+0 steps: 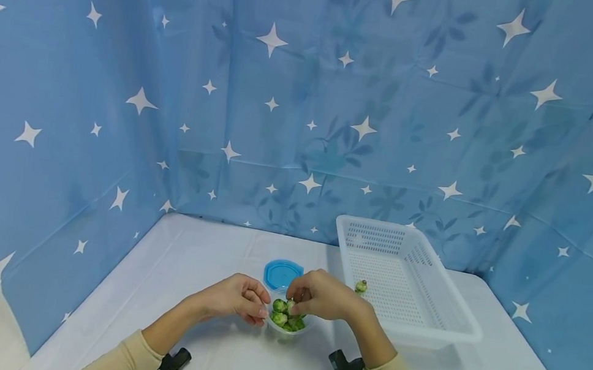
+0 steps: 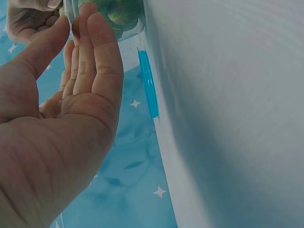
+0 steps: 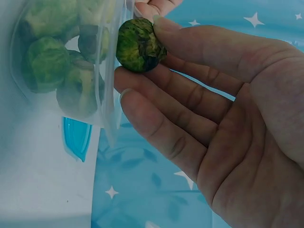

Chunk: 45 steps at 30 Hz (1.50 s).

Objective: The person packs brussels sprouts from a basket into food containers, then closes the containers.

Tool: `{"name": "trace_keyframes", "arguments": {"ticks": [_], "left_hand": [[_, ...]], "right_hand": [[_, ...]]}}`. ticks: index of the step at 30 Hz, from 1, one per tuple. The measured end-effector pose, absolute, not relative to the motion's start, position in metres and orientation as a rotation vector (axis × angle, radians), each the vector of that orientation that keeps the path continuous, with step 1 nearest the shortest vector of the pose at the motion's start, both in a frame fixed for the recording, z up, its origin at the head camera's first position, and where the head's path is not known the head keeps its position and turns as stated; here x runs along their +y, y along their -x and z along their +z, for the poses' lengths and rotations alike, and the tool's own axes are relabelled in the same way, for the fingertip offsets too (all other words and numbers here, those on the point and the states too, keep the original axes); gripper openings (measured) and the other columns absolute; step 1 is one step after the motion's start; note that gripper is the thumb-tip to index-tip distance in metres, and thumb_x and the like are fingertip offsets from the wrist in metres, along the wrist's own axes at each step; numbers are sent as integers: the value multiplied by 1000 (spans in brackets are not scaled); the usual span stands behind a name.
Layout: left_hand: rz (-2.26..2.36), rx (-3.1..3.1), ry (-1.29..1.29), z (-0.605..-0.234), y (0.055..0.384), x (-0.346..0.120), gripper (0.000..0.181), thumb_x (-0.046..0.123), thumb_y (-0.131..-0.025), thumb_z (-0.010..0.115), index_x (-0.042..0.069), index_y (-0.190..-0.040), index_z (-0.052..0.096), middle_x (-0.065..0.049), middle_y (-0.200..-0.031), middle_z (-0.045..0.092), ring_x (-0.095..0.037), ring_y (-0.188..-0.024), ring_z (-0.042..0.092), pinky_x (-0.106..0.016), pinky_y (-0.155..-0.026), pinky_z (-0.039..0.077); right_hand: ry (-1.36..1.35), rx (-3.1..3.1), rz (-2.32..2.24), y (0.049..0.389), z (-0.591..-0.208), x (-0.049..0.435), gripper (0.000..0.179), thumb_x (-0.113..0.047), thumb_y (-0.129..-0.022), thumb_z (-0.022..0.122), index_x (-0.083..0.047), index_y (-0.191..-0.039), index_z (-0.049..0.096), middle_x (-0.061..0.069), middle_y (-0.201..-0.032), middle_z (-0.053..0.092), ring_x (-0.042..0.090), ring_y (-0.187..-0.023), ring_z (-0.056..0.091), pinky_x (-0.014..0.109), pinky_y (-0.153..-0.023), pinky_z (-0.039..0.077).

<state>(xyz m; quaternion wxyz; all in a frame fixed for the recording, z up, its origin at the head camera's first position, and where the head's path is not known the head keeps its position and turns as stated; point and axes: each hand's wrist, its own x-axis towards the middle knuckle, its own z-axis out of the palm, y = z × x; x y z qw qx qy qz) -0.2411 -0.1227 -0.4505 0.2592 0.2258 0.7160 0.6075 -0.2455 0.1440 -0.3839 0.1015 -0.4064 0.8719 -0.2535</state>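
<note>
A small clear plastic container (image 1: pixel 286 331) stands on the table with several green Brussels sprouts (image 1: pixel 279 318) in it. Over its rim, my right hand (image 1: pixel 323 296) pinches a Brussels sprout (image 3: pixel 140 45) between thumb and fingers. That sprout shows some brown, dry-looking leaves in the right wrist view. At the container's left side is my left hand (image 1: pixel 240 300), its fingers (image 2: pixel 105 57) nearly straight and their tips close against the wall. Whether those fingertips press on the plastic I cannot tell. Behind the container lies a round blue lid (image 1: pixel 282 274).
To the right stands a large white perforated basket (image 1: pixel 452 315), with one Brussels sprout (image 1: pixel 361 286) near its left wall. A white cloth covers the table (image 1: pixel 200 247). Blue curtains (image 1: pixel 286 85) with white stars hang behind and on both sides.
</note>
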Motion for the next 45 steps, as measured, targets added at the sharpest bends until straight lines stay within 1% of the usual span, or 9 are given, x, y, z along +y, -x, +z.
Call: {"name": "trace_keyframes", "arguments": {"ticks": [6, 16, 25, 30, 39, 45], "left_hand": [[1647, 1932, -615, -450, 241, -123, 36, 11, -96, 75, -11, -121, 63, -17, -97, 77, -27, -90, 78, -44, -83, 65], [1645, 1936, -624, -450, 241, -123, 36, 11, -96, 75, -12, -121, 63, -20, -98, 77, -29, -91, 78, -46, -84, 65], [1655, 1930, -602, -450, 241, -122, 34, 8, -96, 74, -13, -120, 62, -13, -94, 78, -25, -88, 78, -43, -82, 65], [1652, 1939, -603, -451, 242, -122, 33, 8, -96, 74, -12, -120, 63, -11, -93, 77, -25, -88, 78, -43, -82, 65], [1648, 1947, -611, -452, 242, -122, 33, 9, -96, 75, -12, -120, 63, -9, -93, 77, -26, -88, 78, -43, -81, 65], [1646, 1951, -615, -452, 242, -122, 32, 8, -96, 74, -12, -119, 63, -10, -93, 78, -25, -88, 78, -40, -80, 65]], "right_hand": [[1188, 2564, -713, 246, -386, 141, 16, -12, -89, 82, -7, -105, 79, -7, -88, 75, -1, -79, 66, 20, -73, 58], [1125, 2559, -655, 244, -390, 137, 14, -11, -87, 85, -11, -100, 80, -13, -81, 74, -3, -73, 67, 20, -70, 57], [1110, 2598, -604, 242, -392, 135, 12, -11, -83, 88, -12, -94, 81, -14, -78, 72, -3, -70, 64, 19, -67, 55], [1110, 2610, -590, 238, -390, 134, 13, -9, -81, 89, -12, -92, 83, -12, -79, 75, -4, -70, 65, 18, -67, 55], [1121, 2592, -635, 237, -390, 134, 13, -7, -81, 89, -11, -92, 84, -8, -81, 78, -5, -72, 67, 17, -68, 56], [1130, 2580, -632, 239, -390, 135, 12, -7, -81, 89, -11, -92, 84, -6, -83, 79, -5, -74, 67, 17, -70, 56]]}}
